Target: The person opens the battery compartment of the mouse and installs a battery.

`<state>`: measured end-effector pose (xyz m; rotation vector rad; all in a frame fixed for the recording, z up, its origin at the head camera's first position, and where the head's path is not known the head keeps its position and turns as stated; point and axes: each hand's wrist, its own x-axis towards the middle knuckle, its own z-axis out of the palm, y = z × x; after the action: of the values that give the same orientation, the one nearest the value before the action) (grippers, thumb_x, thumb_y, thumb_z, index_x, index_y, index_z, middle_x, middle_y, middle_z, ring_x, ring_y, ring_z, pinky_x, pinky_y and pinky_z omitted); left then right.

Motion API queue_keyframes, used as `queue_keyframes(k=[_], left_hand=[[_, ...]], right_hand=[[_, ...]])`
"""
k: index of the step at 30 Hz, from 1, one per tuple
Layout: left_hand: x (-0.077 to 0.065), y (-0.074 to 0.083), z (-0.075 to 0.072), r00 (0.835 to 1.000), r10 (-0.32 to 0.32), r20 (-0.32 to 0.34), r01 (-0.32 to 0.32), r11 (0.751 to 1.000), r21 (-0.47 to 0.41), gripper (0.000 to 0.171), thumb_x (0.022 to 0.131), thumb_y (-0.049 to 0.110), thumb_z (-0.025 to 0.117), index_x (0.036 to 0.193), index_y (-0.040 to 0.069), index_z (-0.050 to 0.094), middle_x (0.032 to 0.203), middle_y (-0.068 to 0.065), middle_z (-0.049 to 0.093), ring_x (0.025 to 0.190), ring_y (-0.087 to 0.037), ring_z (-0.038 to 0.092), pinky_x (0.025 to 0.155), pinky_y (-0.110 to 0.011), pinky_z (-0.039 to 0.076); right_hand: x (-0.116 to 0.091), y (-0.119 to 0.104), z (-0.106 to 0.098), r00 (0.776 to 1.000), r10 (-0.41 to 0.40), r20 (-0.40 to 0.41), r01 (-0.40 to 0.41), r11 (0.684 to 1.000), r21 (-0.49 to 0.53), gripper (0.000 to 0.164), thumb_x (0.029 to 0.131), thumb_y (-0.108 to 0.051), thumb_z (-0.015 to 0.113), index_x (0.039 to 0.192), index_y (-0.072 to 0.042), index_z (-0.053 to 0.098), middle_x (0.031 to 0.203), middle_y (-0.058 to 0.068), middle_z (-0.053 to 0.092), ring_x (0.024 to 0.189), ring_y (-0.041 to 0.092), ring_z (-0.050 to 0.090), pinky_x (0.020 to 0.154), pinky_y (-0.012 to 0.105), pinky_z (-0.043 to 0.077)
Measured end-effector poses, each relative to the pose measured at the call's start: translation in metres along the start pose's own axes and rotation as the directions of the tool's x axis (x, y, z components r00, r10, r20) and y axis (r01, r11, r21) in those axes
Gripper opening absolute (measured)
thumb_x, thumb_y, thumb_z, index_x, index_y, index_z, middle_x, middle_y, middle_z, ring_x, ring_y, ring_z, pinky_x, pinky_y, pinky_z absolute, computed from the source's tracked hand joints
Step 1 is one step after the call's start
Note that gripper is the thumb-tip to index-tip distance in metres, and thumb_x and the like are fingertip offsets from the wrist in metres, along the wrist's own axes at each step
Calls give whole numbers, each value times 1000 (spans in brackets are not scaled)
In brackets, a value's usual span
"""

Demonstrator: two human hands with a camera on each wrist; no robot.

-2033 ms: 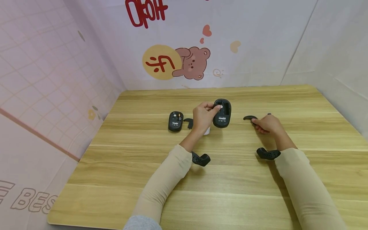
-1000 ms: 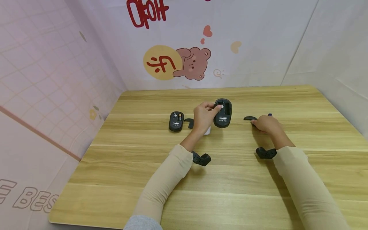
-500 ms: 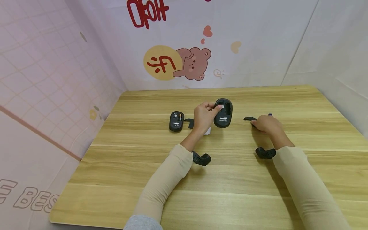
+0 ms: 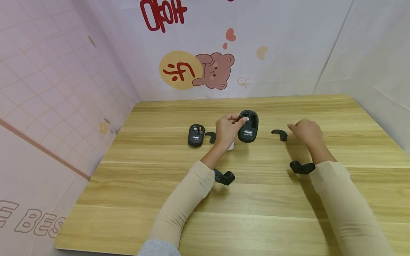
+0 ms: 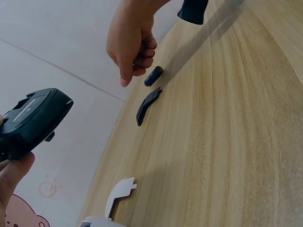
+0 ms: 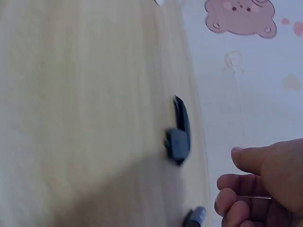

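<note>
My left hand [image 4: 226,128] pinches a black computer mouse [image 4: 248,132], held up off the table with its underside facing me and its battery bay uncovered. In the left wrist view that mouse [image 5: 33,118] is at the left edge. My right hand [image 4: 308,132] is raised just right of a black battery cover [image 4: 282,134], not touching it. Its fingers are loosely curled with the thumb out, and nothing shows in them in the right wrist view. A dark blue battery [image 5: 153,76] lies on the table beside the cover, hidden from the head view by the right hand.
Left of my left hand lies another black mouse [image 4: 195,136], underside up, with a battery in its bay. A second black cover [image 4: 211,136] is next to it. A white mouse [image 5: 100,222] and white cover [image 5: 119,191] are partly hidden behind my left hand. Walls border the wooden table [image 4: 250,213].
My right hand has let go of the black battery cover and moved up and to the right. The cover stays on the table. My left hand keeps the mouse in nearly the same spot.
</note>
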<state>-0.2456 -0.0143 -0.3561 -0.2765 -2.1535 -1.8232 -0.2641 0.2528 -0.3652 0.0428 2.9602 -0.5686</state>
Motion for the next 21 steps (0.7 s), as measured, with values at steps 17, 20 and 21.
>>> queue_keyframes(k=[17,20,21], left_hand=[[0,-3,-1,1000,10,0,-10,999,31,21,82,19,72,88,0,67,79,-8,70,69,-6,65,56,-21,52],[1,-3,-1,1000,11,0,-11,999,31,21,82,19,72,88,0,67,79,-8,70,68,-6,65,55,-21,52],[1,-3,-1,1000,10,-1,-10,999,30,21,82,19,72,88,-1,67,79,-9,70,68,-6,65,55,-21,52]], right_hand=[[1,36,0,993,97,-68,-92,992,83,56,97,-40,42,50,-10,50,46,1,41,45,16,38,41,25,31],[3,40,2,993,113,-44,-109,991,78,58,97,-42,40,53,-7,57,51,4,48,49,18,42,42,27,33],[4,41,2,992,120,-39,-117,990,73,58,97,-43,40,53,-8,57,52,4,50,50,19,42,43,27,34]])
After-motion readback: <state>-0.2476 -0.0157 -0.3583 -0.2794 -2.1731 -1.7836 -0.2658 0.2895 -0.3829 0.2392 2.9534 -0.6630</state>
